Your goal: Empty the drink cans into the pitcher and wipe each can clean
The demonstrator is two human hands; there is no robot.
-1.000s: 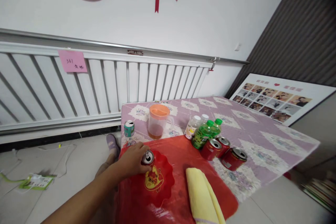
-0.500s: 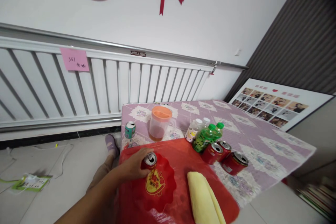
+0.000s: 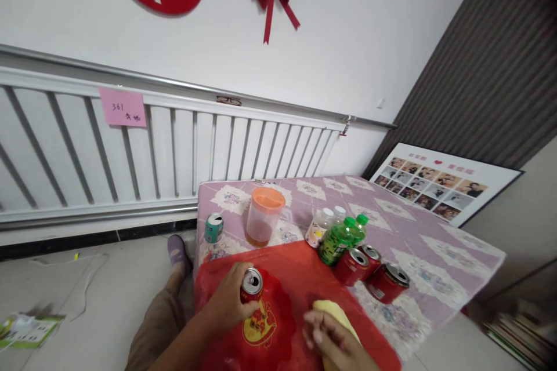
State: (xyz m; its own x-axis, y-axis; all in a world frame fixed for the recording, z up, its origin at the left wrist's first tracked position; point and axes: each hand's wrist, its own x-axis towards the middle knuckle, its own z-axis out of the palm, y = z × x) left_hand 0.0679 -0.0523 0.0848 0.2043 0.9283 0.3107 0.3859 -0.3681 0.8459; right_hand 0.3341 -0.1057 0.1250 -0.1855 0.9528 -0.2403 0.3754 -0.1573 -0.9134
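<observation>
Head view: left hand [image 3: 228,304] is closed around the upright red can [image 3: 251,285], which stands on the red dish [image 3: 278,336] at the near left of the table [image 3: 435,243]. Right hand [image 3: 333,339], fingers bent, lies on the yellow cloth [image 3: 331,308]; whether it grips cannot be told. Beyond the can, the orange-lidded pitcher [image 3: 262,217] holds shallow brown liquid.

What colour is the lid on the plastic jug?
The lid of the jug is orange; the head view shows it best.
</observation>
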